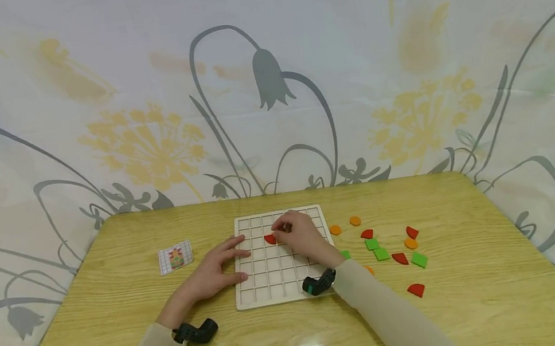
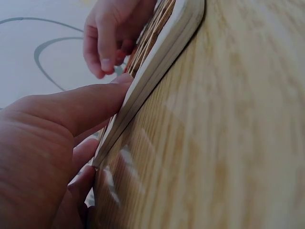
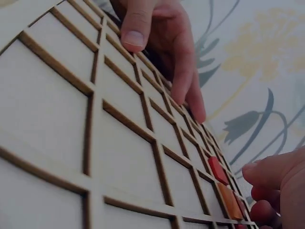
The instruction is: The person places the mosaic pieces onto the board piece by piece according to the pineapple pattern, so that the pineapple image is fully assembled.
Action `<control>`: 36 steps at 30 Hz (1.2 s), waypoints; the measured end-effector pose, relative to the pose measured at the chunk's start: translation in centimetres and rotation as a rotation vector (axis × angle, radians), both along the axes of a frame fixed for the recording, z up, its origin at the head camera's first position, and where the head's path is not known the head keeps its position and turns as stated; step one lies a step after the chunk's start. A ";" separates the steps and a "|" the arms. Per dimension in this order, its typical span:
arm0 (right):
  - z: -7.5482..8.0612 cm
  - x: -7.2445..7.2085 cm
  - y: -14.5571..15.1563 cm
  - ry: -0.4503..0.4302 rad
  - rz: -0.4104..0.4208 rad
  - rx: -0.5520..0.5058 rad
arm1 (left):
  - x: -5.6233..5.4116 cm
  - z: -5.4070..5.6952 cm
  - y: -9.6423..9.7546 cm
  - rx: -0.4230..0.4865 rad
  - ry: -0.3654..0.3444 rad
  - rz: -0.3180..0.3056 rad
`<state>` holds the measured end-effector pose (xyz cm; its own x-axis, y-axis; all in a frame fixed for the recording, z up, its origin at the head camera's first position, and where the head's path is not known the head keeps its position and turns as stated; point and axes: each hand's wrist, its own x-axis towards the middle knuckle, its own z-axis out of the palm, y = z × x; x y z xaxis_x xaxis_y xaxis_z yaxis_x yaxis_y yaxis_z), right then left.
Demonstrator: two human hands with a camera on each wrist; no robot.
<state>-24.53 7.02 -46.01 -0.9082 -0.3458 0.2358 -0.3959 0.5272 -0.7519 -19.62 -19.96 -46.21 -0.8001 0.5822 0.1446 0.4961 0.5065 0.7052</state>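
Note:
A white gridded board point(image 1: 262, 287) lies on the table in front of me. My left hand point(image 1: 212, 274) rests at its left edge, with fingers spread and fingertips touching the rim. My right hand point(image 1: 302, 234) hovers over the upper middle of the board, fingers bent, beside a red quarter-circle piece point(image 1: 270, 239) in a cell. In the right wrist view, that red piece point(image 3: 218, 170) and an orange piece point(image 3: 229, 201) sit in the grid, close to the right fingers. No piece shows between the right fingertips point(image 2: 106, 64) in the left wrist view.
Right of the board lie loose pieces: red quarter-circles point(image 1: 417, 290), green squares point(image 1: 419, 260) and orange discs point(image 1: 355, 220). A patterned card point(image 1: 175, 257) with a coloured design lies to the left. A printed cloth point(image 1: 273, 139) hangs behind the table.

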 end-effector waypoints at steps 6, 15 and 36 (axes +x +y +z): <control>0.9 -0.6 2.7 -0.005 -0.027 -0.047 | 0.0 0.0 0.0 -0.007 0.001 0.000; 2.1 -0.8 10.1 -0.038 -0.087 0.012 | 0.0 -0.1 -0.2 -0.007 0.012 -0.005; 0.8 0.9 18.6 -0.108 -0.096 0.252 | 0.0 -0.1 -0.2 -0.013 0.008 -0.009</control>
